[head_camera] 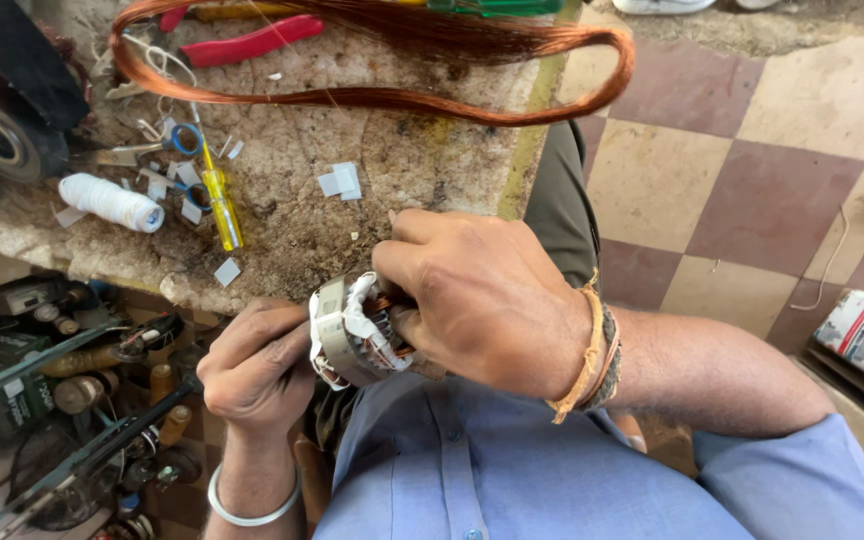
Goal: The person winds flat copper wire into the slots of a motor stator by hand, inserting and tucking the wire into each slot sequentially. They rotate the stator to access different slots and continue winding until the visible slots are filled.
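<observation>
- The left hand is curled closed around a small motor stator, gripping its metal ring from the left side, just below the edge of the table
- The right hand is closed over the stator from the right, fingers bent in against the copper windings and white insulation paper at its face; the fingertips are hidden, so what they pinch cannot be told
- The stator sits between the two hands, held in the air above the person's lap and blue shirt
- On the table, a long loop of copper wire lies across the far part, with red-handled pliers inside it
- A yellow-handled screwdriver lies near the left side, beside a spool of white thread and blue-handled scissors
- Small white paper scraps are scattered over the table's rough top
- A checkered tile floor shows at right, and cluttered shelves of parts at lower left
</observation>
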`<state>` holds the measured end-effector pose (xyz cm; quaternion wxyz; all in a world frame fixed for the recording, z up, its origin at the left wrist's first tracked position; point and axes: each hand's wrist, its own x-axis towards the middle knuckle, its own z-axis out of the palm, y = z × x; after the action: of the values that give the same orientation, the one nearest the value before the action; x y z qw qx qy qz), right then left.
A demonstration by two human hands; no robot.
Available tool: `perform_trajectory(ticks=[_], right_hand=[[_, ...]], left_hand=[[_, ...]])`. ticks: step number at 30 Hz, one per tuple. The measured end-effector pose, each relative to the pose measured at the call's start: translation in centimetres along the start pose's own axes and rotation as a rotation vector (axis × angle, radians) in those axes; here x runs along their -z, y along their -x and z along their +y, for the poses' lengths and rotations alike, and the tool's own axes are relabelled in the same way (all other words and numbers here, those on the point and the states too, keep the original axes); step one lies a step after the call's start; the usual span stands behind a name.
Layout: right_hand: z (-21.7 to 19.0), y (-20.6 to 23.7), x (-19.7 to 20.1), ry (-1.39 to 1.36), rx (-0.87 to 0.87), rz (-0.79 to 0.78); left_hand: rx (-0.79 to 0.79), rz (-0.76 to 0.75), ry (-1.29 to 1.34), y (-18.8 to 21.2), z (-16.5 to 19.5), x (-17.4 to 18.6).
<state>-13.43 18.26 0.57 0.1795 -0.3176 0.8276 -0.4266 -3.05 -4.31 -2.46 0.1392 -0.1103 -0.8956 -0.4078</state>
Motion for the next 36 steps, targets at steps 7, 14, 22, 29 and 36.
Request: perform_trajectory(ticks=[7, 14, 22, 29, 36], right_hand=[[0.1, 0.9, -0.1, -0.010, 0.012, 0.013], [1.0, 0.8, -0.4, -0.104, 0.013, -0.016], [1.3, 0.9, -0.7, -0.043, 0.033, 0.021], [1.0, 0.5, -1.0, -0.035, 0.072, 0.046], [0.6, 0.3, -1.7, 0.032, 0.058, 0.035]], left_hand=[[-0.049, -0.113, 0.078, -0.5, -0.6, 0.2], [-0.007, -0.256, -0.002, -1.5, -0.4, 1.0], [-0.010, -0.324, -0.033, -1.9, -0.5, 1.4], [0.052, -0.189, 0.029, -0.5, -1.2, 0.1], [0.099, -0.122, 0.128, 0.4, -2.2, -0.4]])
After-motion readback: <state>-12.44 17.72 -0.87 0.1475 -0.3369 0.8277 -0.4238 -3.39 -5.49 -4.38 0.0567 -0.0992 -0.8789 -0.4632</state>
